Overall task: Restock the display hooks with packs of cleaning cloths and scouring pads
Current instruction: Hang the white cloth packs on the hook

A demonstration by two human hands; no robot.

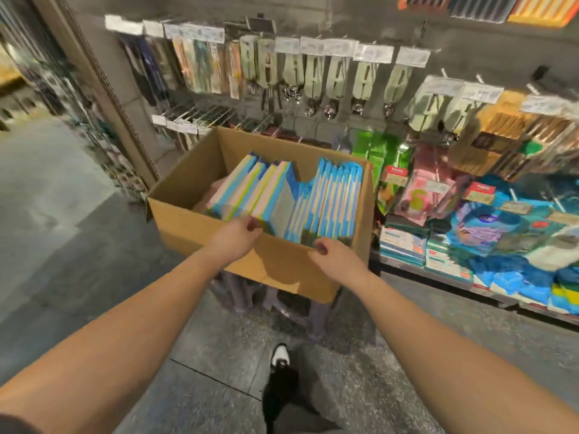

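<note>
Gripping near rim of cardboard box [194,228]: left hand [233,236] and right hand [333,256] both curled over it. Cloth packs [332,202] mostly in the box, near full. Hooks [200,115] partly bare; restocking barely started, I'd say

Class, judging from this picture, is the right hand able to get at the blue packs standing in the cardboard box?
Probably yes: the right hand sits at the open cardboard box rim, beside the blue packs, nothing covering them.

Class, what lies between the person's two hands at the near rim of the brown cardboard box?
In the head view: a bare stretch of the cardboard box's near rim separates left hand and right hand.
</note>
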